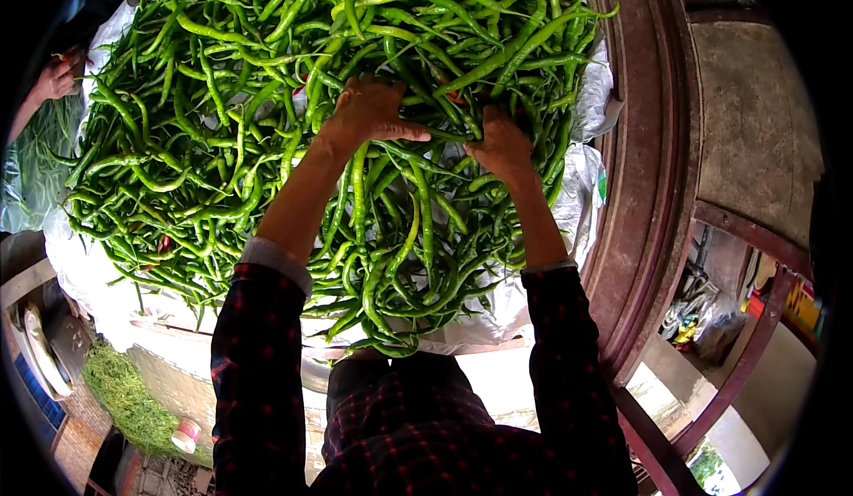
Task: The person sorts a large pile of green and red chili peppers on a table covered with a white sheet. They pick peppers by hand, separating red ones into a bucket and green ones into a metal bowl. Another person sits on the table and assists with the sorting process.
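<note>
A broad heap of long green chili peppers (220, 143) lies in front of me on a white plastic sheet (585, 169). My left hand (368, 113) rests in the middle of the heap, its thumb stretched to the right and its fingertips sunk among the peppers. To its right, my right hand (501, 141) reaches into the pile with the thumb side against some peppers. Whether either hand grips any is hidden. A few red chilies (164, 243) show between the green ones.
At the left edge, another person's hand (61, 77) is near a clear plastic bag (40, 156) of green peppers. A dark red wooden frame (656, 163) borders the heap on the right. Below left, a bucket (186, 435) stands beside cut greenery (126, 396).
</note>
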`<state>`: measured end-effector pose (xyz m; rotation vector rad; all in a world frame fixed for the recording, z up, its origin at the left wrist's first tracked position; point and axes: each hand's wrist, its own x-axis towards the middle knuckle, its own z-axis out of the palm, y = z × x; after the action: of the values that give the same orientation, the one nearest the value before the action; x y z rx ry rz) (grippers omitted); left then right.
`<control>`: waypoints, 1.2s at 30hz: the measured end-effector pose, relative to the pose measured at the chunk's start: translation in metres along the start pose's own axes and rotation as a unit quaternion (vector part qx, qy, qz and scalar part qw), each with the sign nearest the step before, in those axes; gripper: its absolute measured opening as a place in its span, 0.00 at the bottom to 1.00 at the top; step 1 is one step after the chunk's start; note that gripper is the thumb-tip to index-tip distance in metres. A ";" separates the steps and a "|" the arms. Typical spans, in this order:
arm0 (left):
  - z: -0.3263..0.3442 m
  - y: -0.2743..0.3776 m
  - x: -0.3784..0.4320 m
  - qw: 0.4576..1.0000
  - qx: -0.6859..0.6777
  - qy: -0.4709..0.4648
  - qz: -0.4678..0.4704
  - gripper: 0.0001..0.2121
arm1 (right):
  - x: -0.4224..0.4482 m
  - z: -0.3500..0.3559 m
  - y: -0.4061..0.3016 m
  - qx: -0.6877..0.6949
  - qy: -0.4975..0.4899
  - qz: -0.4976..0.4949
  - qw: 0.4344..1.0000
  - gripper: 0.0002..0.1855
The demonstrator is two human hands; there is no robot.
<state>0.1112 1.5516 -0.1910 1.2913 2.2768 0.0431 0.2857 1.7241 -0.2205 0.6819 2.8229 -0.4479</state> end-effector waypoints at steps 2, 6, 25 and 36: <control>0.006 0.010 0.001 0.998 0.004 0.063 0.004 0.39 | 0.007 0.005 -0.003 0.022 -0.013 0.044 0.999 0.31; 0.001 0.022 -0.003 0.999 -0.034 -0.023 -0.017 0.31 | 0.000 0.015 -0.011 0.047 0.057 0.058 0.996 0.29; 0.044 0.060 -0.220 0.993 -0.021 0.053 0.101 0.19 | -0.223 -0.010 -0.065 0.101 0.001 -0.110 0.989 0.28; 0.054 0.056 -0.277 0.983 -0.130 0.119 0.055 0.30 | -0.258 -0.011 -0.063 0.124 -0.011 -0.139 0.982 0.28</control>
<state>0.2943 1.3466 -0.1062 1.3279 2.2963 0.5423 0.4803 1.5685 -0.1271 0.3173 2.8793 -0.8586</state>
